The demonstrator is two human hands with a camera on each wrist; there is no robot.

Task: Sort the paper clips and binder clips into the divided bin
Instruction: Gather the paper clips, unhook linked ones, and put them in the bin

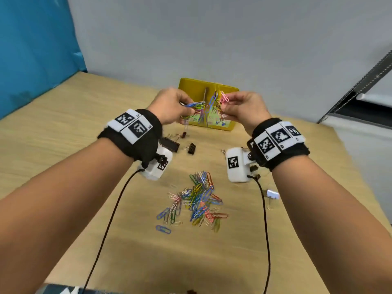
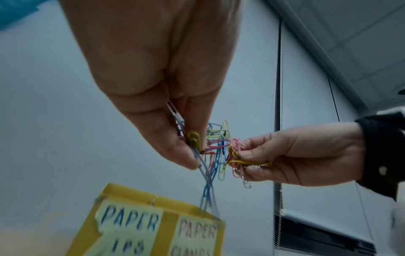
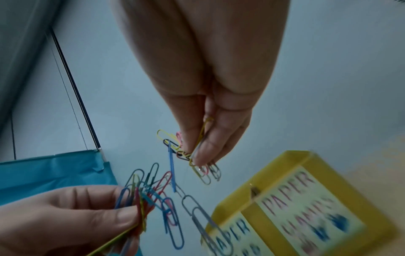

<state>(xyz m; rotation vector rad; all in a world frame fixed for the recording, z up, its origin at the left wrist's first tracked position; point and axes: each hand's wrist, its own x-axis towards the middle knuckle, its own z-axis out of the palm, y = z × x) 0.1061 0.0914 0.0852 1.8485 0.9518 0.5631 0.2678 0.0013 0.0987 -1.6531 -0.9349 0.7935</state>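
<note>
Both hands are raised above the table, just in front of the yellow divided bin (image 1: pixel 230 126) (image 2: pixel 162 204) (image 3: pixel 291 161). My left hand (image 1: pixel 169 107) (image 2: pixel 175 147) (image 3: pixel 92 207) pinches one end of a tangled bunch of coloured paper clips (image 1: pixel 206 107) (image 2: pixel 219 149) (image 3: pixel 153 187). My right hand (image 1: pixel 241 107) (image 2: pixel 274 155) (image 3: pixel 206 149) pinches the other end, with pink and yellow clips at its fingertips. Linked clips dangle between the hands toward the bin. A pile of loose paper clips (image 1: pixel 197 200) lies on the table near me. Black binder clips (image 1: pixel 192 147) lie behind it.
The wooden table (image 1: pixel 63 134) ends at a grey wall behind the bin. A blue sheet (image 1: pixel 36 49) hangs at the left. A small white clip (image 1: pixel 272 194) lies right of the pile. Cables run from both wrist cameras toward me.
</note>
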